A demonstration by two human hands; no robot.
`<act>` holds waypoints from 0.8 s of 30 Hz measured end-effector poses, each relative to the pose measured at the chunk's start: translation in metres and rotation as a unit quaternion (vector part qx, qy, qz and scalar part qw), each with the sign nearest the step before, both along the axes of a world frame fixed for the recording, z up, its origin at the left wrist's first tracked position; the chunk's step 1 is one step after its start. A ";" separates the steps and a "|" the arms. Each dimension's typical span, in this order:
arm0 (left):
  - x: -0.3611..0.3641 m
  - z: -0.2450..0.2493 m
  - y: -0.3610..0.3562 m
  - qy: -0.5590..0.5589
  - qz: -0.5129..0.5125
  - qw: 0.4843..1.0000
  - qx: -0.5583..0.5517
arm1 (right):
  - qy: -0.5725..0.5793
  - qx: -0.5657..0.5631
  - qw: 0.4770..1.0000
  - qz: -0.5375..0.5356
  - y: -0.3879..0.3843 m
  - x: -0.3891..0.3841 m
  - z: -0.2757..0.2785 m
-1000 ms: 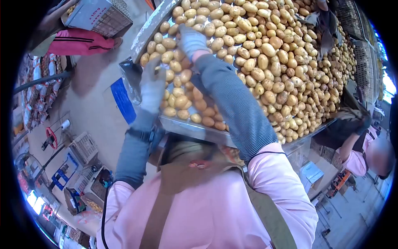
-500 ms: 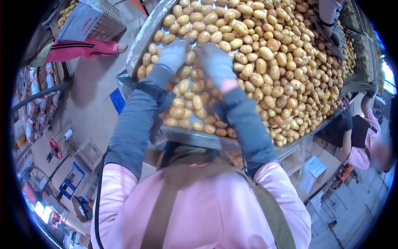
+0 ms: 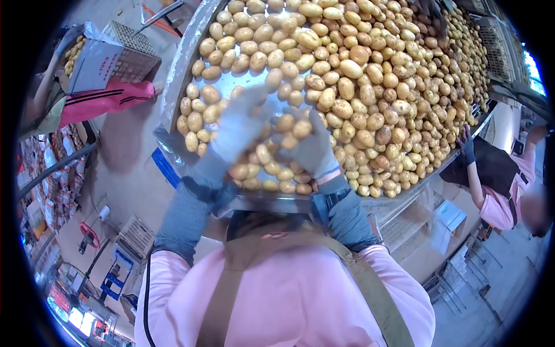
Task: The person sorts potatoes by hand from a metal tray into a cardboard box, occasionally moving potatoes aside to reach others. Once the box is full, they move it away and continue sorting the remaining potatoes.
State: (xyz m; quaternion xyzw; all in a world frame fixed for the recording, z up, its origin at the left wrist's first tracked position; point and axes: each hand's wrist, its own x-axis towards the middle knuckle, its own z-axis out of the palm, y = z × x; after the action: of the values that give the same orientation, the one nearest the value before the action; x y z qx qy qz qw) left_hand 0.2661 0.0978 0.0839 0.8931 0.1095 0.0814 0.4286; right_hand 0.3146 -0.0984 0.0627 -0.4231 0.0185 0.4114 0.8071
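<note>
Many yellow-brown potatoes [image 3: 346, 88] cover a metal sorting table [image 3: 178, 69] in front of me. My left hand [image 3: 243, 124], in a grey glove, is over the near left part of the table and smeared by motion; its fingers cannot be made out. Close to the near edge, my right hand [image 3: 315, 147], gloved as well, curves beside a few potatoes [image 3: 293, 127] lying between the two hands. Its thumb and fingers look apart. Bare pale table surface shows beyond my left hand.
A co-worker [image 3: 500, 185] in a pink top and dark apron stands at the right. Another person [image 3: 104, 101] is at the left, beside a carton [image 3: 95, 65] and a plastic crate [image 3: 132, 51]. Filled bags [image 3: 55, 173] are stacked at the far left.
Both hands have come back toward the near edge, and potatoes between them have shifted nearer. More bare table shows behind them. The camera view has shifted slightly.
</note>
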 end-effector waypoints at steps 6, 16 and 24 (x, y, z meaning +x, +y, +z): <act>0.078 -0.093 0.049 0.068 0.022 0.921 0.384 | -0.142 -0.026 0.988 0.055 -0.046 -0.008 0.026; 0.005 -0.024 -0.049 0.011 0.136 0.968 -0.213 | 0.280 0.235 0.929 -0.061 -0.074 -0.015 0.032; -0.033 -0.033 -0.116 -0.051 -0.007 0.992 0.115 | 0.083 0.017 0.995 -0.056 -0.153 -0.066 0.022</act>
State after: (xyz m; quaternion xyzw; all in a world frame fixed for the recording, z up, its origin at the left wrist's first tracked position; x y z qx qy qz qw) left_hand 0.2330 -0.0186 0.0511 0.9320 0.0712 0.1355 0.3286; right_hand 0.2487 -0.2518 0.0845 -0.3716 0.1021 0.3997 0.8317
